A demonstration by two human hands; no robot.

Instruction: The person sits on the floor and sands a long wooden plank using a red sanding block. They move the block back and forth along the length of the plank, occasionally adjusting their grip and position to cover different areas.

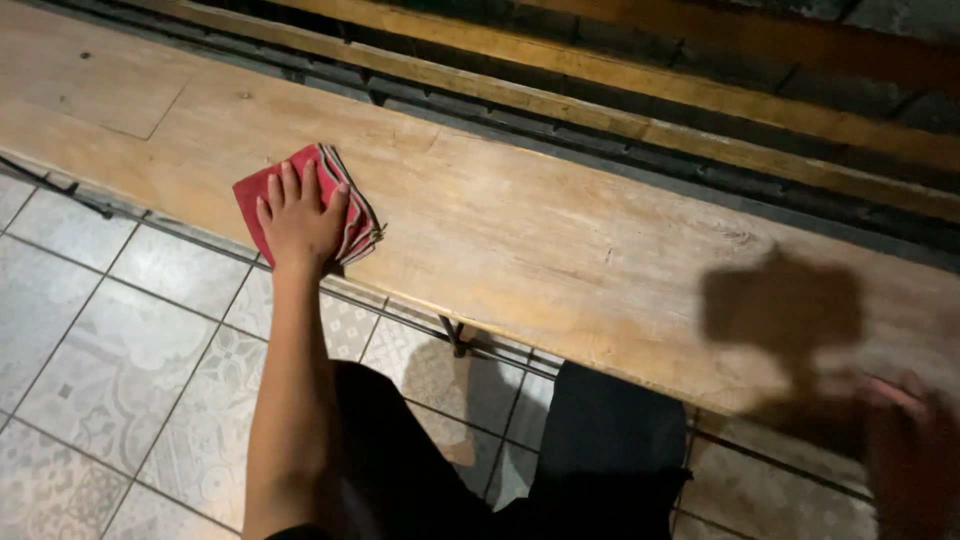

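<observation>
Head view, looking down from where the person stands: the left hand (298,222) lies flat on a folded red cloth (342,195), fingers (290,183) spread a little apart and pressed onto the fabric, not curled around it. The cloth sits on the long wooden table (560,230), close to its near edge, at about ten o'clock in the picture. Its folded layers show as a striped stack on the side toward three o'clock.

The right hand (905,450) is at four o'clock, by the near edge of the table, dim and blurred; I cannot tell whether its fingers are open or closed. A dark shadow (785,310) falls on the wood just above it. Below the table are patterned floor tiles (110,370) and the person's dark trousers (600,450).

To my eye, wiping here goes best with the palm kept flat so the whole pad bears evenly, strokes running along the grain, and the cloth kept from sliding over the near edge. The loose folded corner at three o'clock could splay open; pressing nearer to it would hold the layers together.
</observation>
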